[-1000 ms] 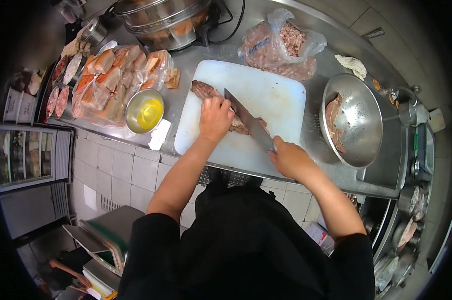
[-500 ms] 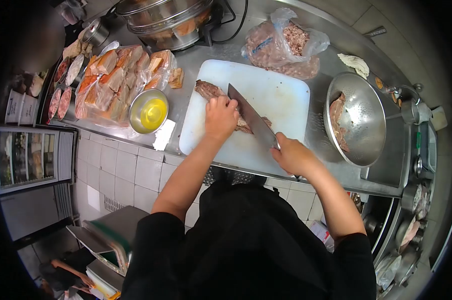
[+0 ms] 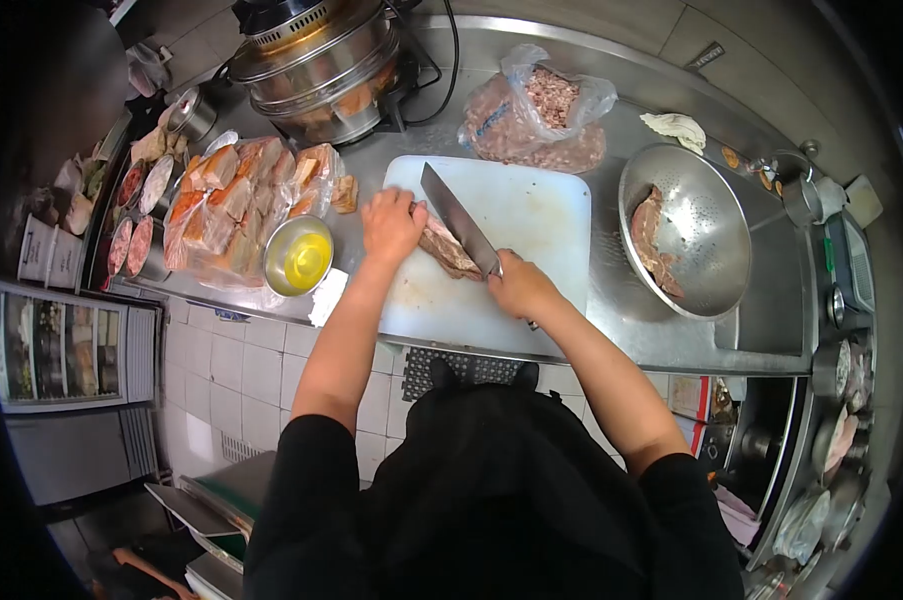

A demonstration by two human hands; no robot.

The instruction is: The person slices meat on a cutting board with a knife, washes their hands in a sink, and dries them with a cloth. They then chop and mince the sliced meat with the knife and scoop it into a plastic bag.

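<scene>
A long piece of browned meat [image 3: 445, 250] lies slantwise on the white cutting board [image 3: 536, 215]. My left hand [image 3: 391, 226] is closed over its upper left end, hiding that part. In my right hand [image 3: 523, 286] is the handle of a broad kitchen knife [image 3: 459, 217]. The blade slants up and left, close along the right side of the meat; whether its edge touches the meat I cannot tell.
Right of the board stands a steel colander [image 3: 706, 240] holding another meat piece [image 3: 651, 240]. Behind is a bag of diced meat [image 3: 541, 120]. To the left are a bowl of yellow liquid [image 3: 304, 257], bagged meat blocks [image 3: 231, 205] and a large steel pot [image 3: 321, 80].
My left hand has shifted from the middle of the meat to its upper left end, uncovering the middle. The knife now runs alongside the meat instead of crossing it. The whole view has shifted slightly.
</scene>
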